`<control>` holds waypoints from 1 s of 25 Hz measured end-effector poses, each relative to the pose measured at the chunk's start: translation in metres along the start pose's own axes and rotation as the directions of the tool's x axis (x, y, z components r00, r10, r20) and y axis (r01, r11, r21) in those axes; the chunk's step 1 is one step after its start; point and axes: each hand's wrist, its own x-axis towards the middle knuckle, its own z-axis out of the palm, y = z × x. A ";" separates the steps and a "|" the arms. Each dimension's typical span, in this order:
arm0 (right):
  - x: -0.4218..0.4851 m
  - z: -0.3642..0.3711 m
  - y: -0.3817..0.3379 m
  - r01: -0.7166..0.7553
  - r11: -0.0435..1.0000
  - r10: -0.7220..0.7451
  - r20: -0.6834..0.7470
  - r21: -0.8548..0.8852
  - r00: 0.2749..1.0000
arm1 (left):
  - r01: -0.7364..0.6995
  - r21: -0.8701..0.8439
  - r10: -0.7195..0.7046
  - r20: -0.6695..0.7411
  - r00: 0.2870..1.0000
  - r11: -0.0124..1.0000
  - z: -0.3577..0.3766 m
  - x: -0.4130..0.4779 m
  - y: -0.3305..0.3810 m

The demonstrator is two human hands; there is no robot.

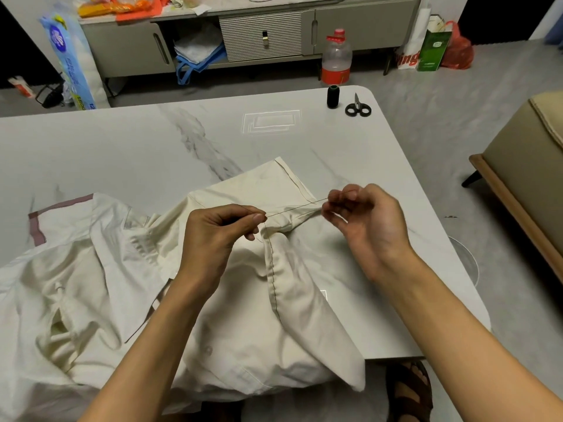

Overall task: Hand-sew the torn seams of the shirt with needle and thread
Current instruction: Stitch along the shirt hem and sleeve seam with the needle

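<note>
A cream shirt (128,269) lies crumpled on the white marble table (122,147), one sleeve spread toward the middle. A line of dark stitches (273,278) runs down a raised seam. My left hand (219,233) hovers over the top of that seam and pinches a thin dark thread (292,209) between thumb and forefinger. The thread stretches taut to the right, where my right hand (362,220) pinches its other end above the sleeve. I cannot make out the needle.
A black thread spool (333,96) and small black-handled scissors (358,107) sit at the table's far right corner. A plastic bottle (336,57) stands on the floor behind. A tan seat (524,166) is at the right. My sandalled foot (409,391) shows under the table edge.
</note>
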 end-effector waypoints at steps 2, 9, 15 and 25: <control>-0.002 -0.004 -0.006 0.037 0.990 -0.038 0.001 0.135 0.999 | 0.006 0.002 -0.006 -0.008 1.000 1.000 0.003 -0.001 0.000; -0.003 -0.017 0.013 0.290 0.398 -0.494 0.063 -0.870 0.867 | 0.008 -0.015 -0.008 0.009 1.000 1.000 0.005 -0.001 0.000; 0.004 0.004 0.028 0.512 0.386 -0.294 0.424 -0.767 0.857 | -0.004 -0.020 0.004 0.029 1.000 1.000 0.002 0.000 0.000; 0.002 0.015 0.038 0.401 0.683 -0.121 0.446 -0.610 0.887 | -0.002 -0.044 0.004 0.044 0.999 0.999 -0.001 -0.001 0.002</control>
